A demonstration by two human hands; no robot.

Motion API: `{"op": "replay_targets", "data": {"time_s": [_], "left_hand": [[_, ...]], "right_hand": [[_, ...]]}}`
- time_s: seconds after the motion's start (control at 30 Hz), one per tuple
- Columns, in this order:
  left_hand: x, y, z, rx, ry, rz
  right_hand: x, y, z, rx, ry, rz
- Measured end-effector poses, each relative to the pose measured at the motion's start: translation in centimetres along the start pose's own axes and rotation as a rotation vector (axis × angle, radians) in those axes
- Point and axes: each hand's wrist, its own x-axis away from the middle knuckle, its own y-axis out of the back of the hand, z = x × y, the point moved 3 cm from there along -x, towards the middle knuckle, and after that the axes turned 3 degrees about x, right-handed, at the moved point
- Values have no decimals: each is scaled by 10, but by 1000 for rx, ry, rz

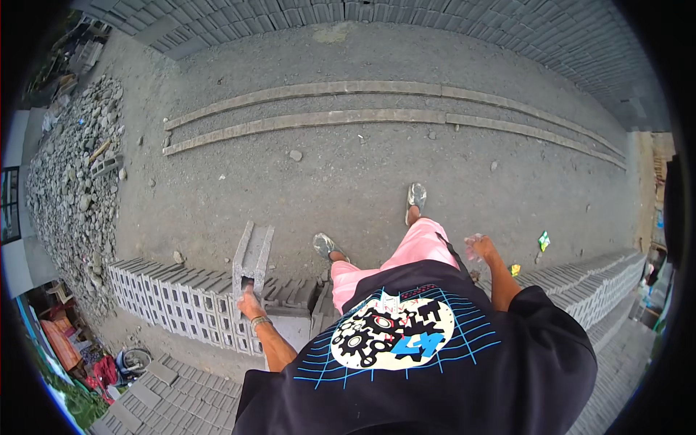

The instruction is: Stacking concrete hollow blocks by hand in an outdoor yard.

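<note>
My left hand (250, 303) grips the near end of a grey concrete hollow block (254, 252), its fingers at the opening in that end. The block is tilted above a long row of hollow blocks (170, 293) standing on edge at my left. My right hand (478, 247) hangs out to my right, away from the blocks, its fingers loosely apart and somewhat blurred. No object shows in it.
Two long parallel rails (348, 117) lie on the grey ground ahead. Stacked blocks (507, 29) line the far side, and another row (602, 290) stands at my right. Rubble (76, 181) covers the left. A green wrapper (544, 241) lies right of my feet.
</note>
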Motion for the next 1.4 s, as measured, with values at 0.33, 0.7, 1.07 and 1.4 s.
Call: {"op": "replay_targets", "data": {"time_s": [0.33,0.7,1.07,1.4], "left_hand": [[291,-318,-180,-238,-447,532],[739,-579,-228,-666,-892,1456],[1104,-790,-244,-1084,-1446,1765],[1455,-913,-266,-1283,-1852,1916]], "right_hand": [[-40,67,-196,-625,-271,-130],[8,364,-47,-637,304,-666],[-96,591,-61,-755,480,-713],[-176,846,-135,-778,393,-900]]}}
